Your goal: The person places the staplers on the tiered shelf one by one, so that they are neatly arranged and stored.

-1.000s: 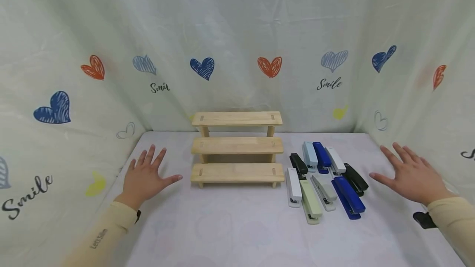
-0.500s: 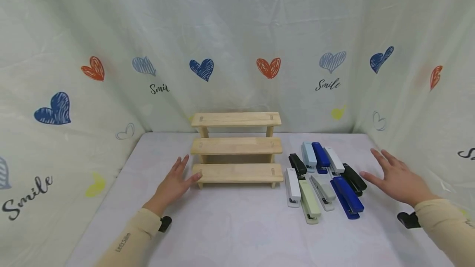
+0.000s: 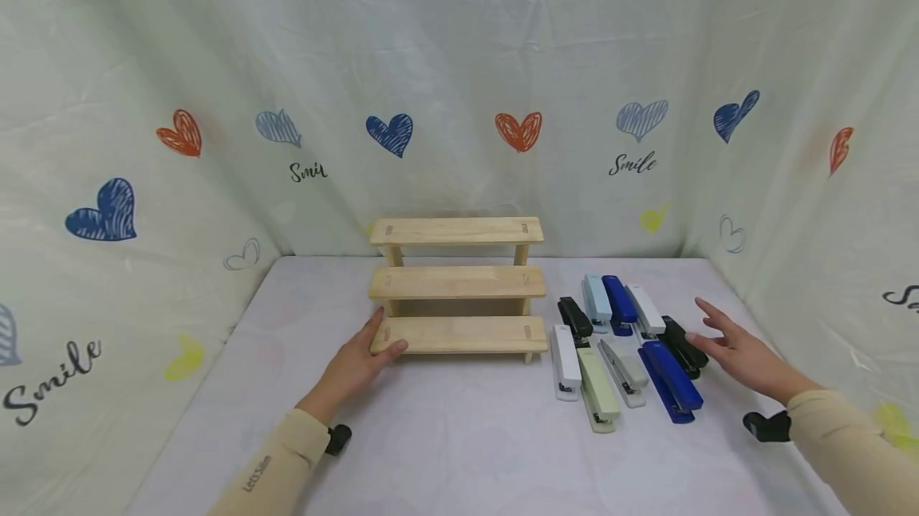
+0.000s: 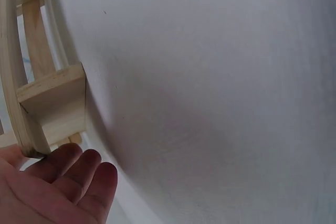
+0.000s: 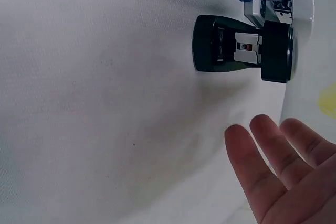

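A three-tier wooden display stand (image 3: 459, 283) stands on the table. My left hand (image 3: 352, 368) is at the left end of its lowest step; the thumb lies at the front edge and the index finger along the end. In the left wrist view the fingers (image 4: 73, 177) meet the plank's corner. Right of the stand, several staplers lie grouped, among them a black stapler (image 3: 684, 347), a blue stapler (image 3: 672, 376) and a green stapler (image 3: 600, 388). My right hand (image 3: 743, 356) holds nothing, its fingers loosely extended beside the black stapler (image 5: 226, 43).
A white cloth covers the table (image 3: 459, 452). Behind and at both sides hangs a curtain (image 3: 459, 45) printed with hearts. More staplers fill the group: a light blue stapler (image 3: 597, 298), a grey stapler (image 3: 625, 372) and a white stapler (image 3: 567, 360).
My left hand has moved right, from beside the stand onto the left end of its lowest step. My right hand has come left and closer to the staplers, its fingers less spread.
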The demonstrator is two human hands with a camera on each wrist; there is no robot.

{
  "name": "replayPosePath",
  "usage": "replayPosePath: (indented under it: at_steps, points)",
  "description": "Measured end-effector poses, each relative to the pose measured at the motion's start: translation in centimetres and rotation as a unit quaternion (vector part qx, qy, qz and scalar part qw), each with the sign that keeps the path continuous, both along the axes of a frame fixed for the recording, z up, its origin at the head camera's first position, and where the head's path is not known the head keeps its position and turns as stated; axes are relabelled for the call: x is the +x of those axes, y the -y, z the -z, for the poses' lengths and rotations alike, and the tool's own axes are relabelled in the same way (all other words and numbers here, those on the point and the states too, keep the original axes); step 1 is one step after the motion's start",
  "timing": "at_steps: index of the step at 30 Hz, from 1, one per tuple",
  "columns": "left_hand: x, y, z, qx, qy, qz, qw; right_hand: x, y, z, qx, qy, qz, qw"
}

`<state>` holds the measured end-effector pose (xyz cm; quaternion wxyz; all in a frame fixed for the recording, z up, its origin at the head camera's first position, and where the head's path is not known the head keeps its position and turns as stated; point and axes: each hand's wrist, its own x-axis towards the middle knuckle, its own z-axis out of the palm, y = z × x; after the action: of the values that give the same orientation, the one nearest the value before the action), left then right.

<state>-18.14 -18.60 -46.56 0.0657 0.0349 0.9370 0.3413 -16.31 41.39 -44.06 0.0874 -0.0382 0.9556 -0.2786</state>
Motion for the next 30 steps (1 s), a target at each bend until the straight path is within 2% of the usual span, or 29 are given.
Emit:
replayPosePath:
  at_steps: [5, 10, 17, 23, 30]
  points:
    - [0.1, -0.2, 0.0, 0.001, -0.001, 0.0, 1.0, 0.2, 0.0, 0.9, -0.064, 0.017, -0.011, 0.9977]
    - [0.1, -0.1, 0.2, 0.001, -0.002, 0.0, 1.0, 0.2, 0.0, 1.4, -0.069, 0.013, -0.027, 0.9972]
    - [0.0, 0.1, 0.3, 0.009, 0.012, 0.002, 0.9999, 0.1, 0.3, 1.3, -0.077, 0.022, -0.039, 0.996]
    - [-0.1, 0.3, 0.2, 0.012, 0.016, 0.008, 0.9998, -0.1, 0.3, 1.1, -0.116, 0.05, -0.041, 0.9912]
    - [-0.2, 0.5, 0.4, 0.02, 0.013, 0.013, 0.9996, -0.4, 0.0, 0.7, -0.147, 0.095, -0.022, 0.9843]
